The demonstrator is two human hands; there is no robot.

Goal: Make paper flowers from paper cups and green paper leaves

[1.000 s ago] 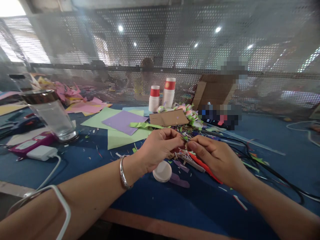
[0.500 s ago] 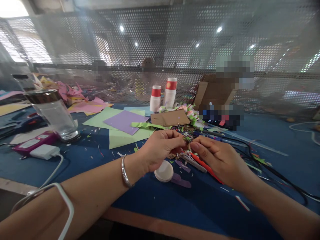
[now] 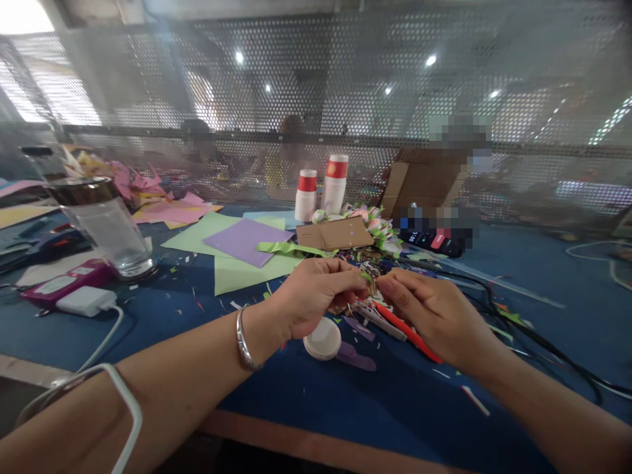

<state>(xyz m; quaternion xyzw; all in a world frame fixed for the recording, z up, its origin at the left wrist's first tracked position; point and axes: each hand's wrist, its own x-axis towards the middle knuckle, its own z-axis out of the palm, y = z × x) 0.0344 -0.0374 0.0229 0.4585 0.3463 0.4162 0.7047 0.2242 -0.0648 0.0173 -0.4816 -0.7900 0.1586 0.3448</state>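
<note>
My left hand and my right hand meet above the blue table, fingertips pinched together on a small green paper piece. A silver bangle sits on my left wrist. Below the hands lie a round white lid, purple paper scraps, a red strip and a bundle of thin white strips.
Green and purple paper sheets, a cardboard piece, paper flowers and two stacks of red-and-white cups lie beyond. A glass, a magenta device and white charger stand left. Black cables run right. People sit behind a mesh screen.
Both hands stay pinched on the green piece, with only slight shifts of the fingers and of the view.
</note>
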